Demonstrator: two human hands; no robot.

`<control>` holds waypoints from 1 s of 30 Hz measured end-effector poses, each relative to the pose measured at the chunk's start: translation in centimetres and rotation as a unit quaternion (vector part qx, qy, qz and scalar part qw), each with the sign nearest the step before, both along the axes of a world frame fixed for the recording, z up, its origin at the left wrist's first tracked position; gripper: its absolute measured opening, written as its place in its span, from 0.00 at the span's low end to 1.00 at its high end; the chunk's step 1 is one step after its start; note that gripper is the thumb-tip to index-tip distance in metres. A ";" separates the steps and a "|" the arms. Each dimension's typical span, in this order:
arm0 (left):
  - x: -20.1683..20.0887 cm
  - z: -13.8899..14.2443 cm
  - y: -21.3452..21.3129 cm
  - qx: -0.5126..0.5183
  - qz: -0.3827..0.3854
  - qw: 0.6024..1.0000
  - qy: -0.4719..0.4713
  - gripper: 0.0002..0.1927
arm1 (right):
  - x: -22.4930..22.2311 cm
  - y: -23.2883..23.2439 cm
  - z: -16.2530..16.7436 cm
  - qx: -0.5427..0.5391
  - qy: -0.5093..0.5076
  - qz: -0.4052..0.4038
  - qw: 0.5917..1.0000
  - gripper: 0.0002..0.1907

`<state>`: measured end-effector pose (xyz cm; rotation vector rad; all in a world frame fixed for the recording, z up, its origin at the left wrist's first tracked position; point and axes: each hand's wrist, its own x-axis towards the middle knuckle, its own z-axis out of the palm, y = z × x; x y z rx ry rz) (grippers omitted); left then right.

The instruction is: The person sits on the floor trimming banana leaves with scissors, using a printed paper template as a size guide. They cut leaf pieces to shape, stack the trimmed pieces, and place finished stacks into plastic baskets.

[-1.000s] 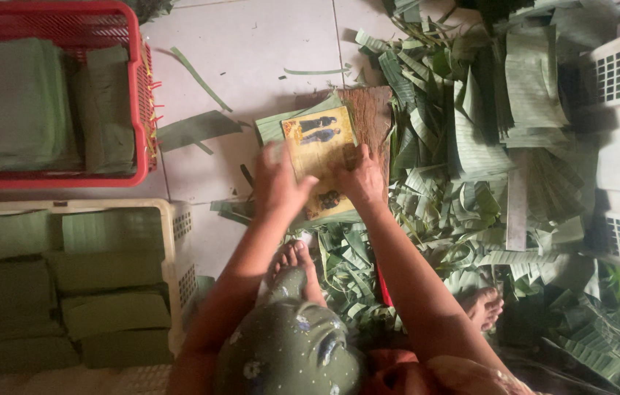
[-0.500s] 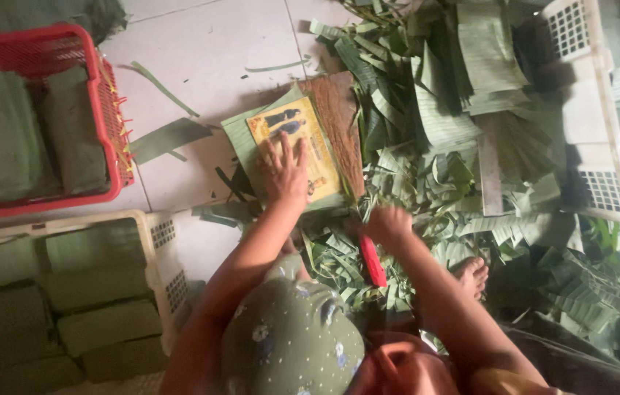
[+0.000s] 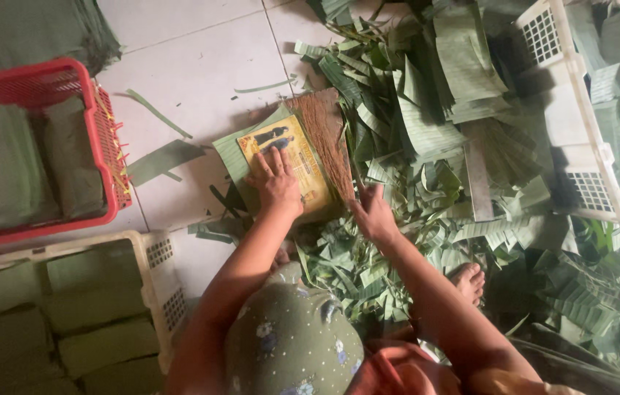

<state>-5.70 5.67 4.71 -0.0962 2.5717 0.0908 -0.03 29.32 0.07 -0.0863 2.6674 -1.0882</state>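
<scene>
The left hand [image 3: 277, 183] lay flat, fingers spread, on the yellow card [image 3: 288, 164], whose long axis ran away from the person along the tiled floor [image 3: 200, 58], while the right hand [image 3: 374, 213], loosely closed and holding nothing I could see, rested just right of it at the wooden board's [image 3: 324, 132] near edge.

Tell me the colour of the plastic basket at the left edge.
Red basket, seen in the head view.

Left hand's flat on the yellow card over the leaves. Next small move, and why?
Probably draw the right hand down the card's right edge: the left hand already pins the yellow card on the leaf stack, right hand sits at that edge. Any blade is hidden.
</scene>
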 end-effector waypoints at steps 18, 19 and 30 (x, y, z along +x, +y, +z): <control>-0.6 -4.5 -0.2 -0.016 -0.017 0.996 0.082 0.48 | -13.6 -9.4 0.7 0.050 -0.078 0.078 0.993 0.22; -0.7 -4.2 -0.2 -0.016 -0.020 0.998 0.059 0.50 | -13.9 -9.6 0.9 0.052 -0.108 0.066 0.991 0.23; -0.9 -3.8 -0.1 -0.052 -0.048 0.989 0.133 0.50 | -14.8 -10.1 0.4 0.048 -0.114 0.042 0.991 0.22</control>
